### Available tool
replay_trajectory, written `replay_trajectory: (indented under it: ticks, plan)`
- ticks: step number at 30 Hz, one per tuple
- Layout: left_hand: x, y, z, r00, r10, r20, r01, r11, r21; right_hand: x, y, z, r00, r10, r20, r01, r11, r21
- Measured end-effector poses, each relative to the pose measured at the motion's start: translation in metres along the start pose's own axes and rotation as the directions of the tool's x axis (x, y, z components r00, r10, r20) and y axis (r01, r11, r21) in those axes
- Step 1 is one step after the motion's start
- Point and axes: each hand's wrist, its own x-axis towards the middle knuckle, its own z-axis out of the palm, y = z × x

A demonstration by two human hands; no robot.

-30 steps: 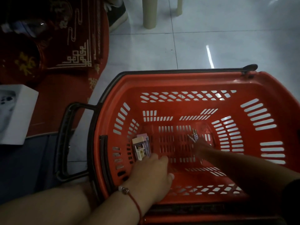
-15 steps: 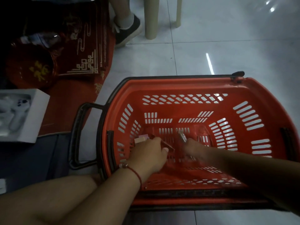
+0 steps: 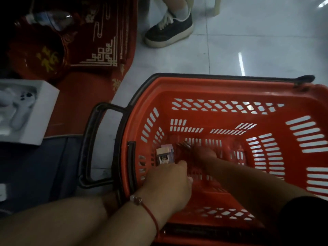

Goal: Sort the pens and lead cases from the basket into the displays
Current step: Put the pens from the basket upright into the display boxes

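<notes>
The right hand (image 3: 202, 153), clutching a blurred bunch of pens (image 3: 184, 145), is sweeping from about three o'clock on the basket (image 3: 230, 89) floor toward nine. The left hand (image 3: 170, 181) is again baring the lead cases (image 3: 164, 155) there, fingertips touching them; its grip I cannot tell, so gathering seems nearly finished.

Dim, soft picture; a white streak of glare lies on the floor tiles (image 3: 241, 64), the right hand (image 3: 204, 153) is motion-blurred, corners dark.
</notes>
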Motion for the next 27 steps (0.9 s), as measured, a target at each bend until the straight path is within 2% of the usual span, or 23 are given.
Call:
replay_trajectory:
  ticks: [5,7,9,12,14,16,20,22,24,27]
  plan:
    - [0.004,-0.018,-0.001,0.998,-0.066,-0.005,0.065,0.991,-0.115,-0.007,0.014,-0.011,0.963,-0.164,0.213,0.161,0.986,0.033]
    - [0.005,-0.017,-0.005,0.995,-0.087,-0.044,0.077,0.98,-0.183,-0.037,0.005,-0.029,0.933,-0.219,0.284,0.158,0.962,0.223]
    - [0.001,-0.011,-0.015,0.991,-0.099,-0.094,0.076,0.973,-0.22,-0.079,-0.003,-0.053,0.911,-0.285,0.297,0.148,0.9,0.409]
    - [-0.012,-0.002,-0.026,0.979,-0.139,-0.147,0.075,0.925,-0.372,-0.15,-0.009,-0.087,0.832,-0.461,0.309,0.127,0.7,0.703]
    - [-0.025,0.007,-0.031,0.978,-0.136,-0.161,0.039,0.867,-0.496,-0.191,-0.009,-0.103,0.815,-0.521,0.252,0.124,0.582,0.804]
    - [-0.043,0.019,-0.036,0.976,-0.082,-0.203,-0.056,0.801,-0.596,-0.226,-0.013,-0.113,0.832,-0.521,0.189,0.142,0.53,0.836]
    - [-0.081,0.04,-0.052,0.933,-0.048,-0.356,-0.217,0.716,-0.664,-0.275,-0.019,-0.129,0.852,-0.523,0.035,0.238,0.445,0.863]
    - [-0.101,0.043,-0.058,0.904,-0.062,-0.422,-0.27,0.683,-0.679,-0.297,-0.029,-0.137,0.849,-0.526,-0.052,0.329,0.449,0.831]
    - [-0.124,0.042,-0.065,0.858,-0.066,-0.509,-0.32,0.705,-0.632,-0.315,-0.043,-0.14,0.832,-0.534,-0.151,0.438,0.464,0.77]
    - [-0.161,0.033,-0.075,0.755,-0.088,-0.65,-0.327,0.809,-0.489,-0.339,-0.07,-0.136,0.788,-0.574,-0.224,0.53,0.447,0.72]
